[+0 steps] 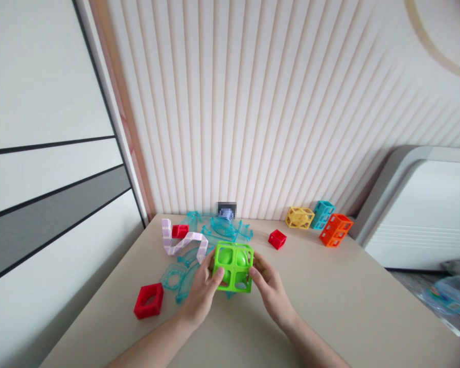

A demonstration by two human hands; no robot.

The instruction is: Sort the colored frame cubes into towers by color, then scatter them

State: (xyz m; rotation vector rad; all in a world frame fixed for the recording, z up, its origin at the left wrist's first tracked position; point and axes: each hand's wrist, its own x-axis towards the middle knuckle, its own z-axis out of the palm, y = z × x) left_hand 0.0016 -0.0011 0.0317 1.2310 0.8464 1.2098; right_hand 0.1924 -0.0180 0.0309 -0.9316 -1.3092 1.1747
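Between my two hands is a bright green toy block (233,266), an open-framed cube with square windows and rounded green shapes inside. My left hand (203,289) grips its left side, thumb on the near face. On the opposite side my right hand (270,286) holds it the same way; the fingers behind the block are partly hidden. Close to my left hand lie clear teal track pieces (186,281) and a lilac zigzag piece (184,243). A red square block with a round hole (148,300) sits farther left.
Toward the back right stand a yellow frame block (299,217), a teal frame block (322,214) and an orange one (335,230). A small red block (277,239) lies nearer the middle, another red block (180,231) at the back left. A ribbed wall (230,102) borders the table (314,291).
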